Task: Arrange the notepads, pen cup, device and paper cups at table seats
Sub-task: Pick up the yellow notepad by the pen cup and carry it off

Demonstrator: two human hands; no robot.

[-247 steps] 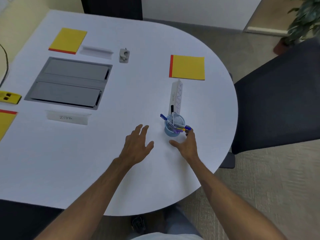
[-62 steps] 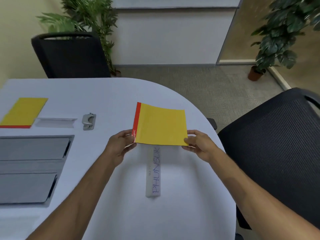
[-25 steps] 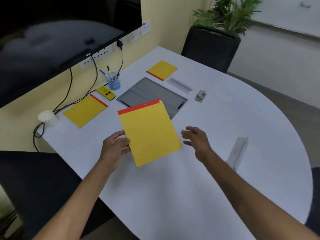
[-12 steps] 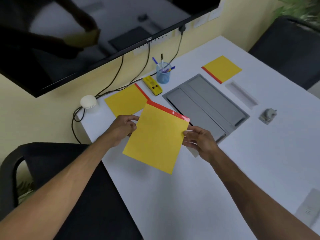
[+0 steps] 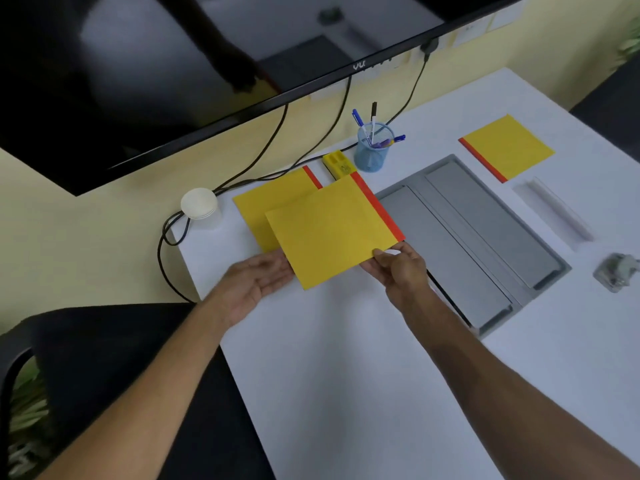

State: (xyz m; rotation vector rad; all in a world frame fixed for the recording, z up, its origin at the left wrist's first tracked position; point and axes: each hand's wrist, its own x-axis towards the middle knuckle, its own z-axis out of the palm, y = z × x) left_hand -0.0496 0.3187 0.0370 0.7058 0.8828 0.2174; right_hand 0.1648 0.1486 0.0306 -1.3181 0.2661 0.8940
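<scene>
I hold a yellow notepad with a red spine just above the white table. My right hand pinches its near right corner. My left hand lies flat and open-fingered under its near left edge. The pad overlaps a second yellow notepad lying on the table behind it. A third notepad lies at the far right. The blue mesh pen cup stands near the wall beside a small yellow device. Stacked white paper cups sit upside down at the table's far left corner.
A grey cable-box lid is set into the table's middle. A white name stand and a small metal punch lie at the right. A large dark screen hangs on the wall with black cables. A black chair stands at left.
The held notepad has moved forward and turned, now overlapping the pad on the table. My left hand has shifted from gripping its edge to lying flat beneath it.
</scene>
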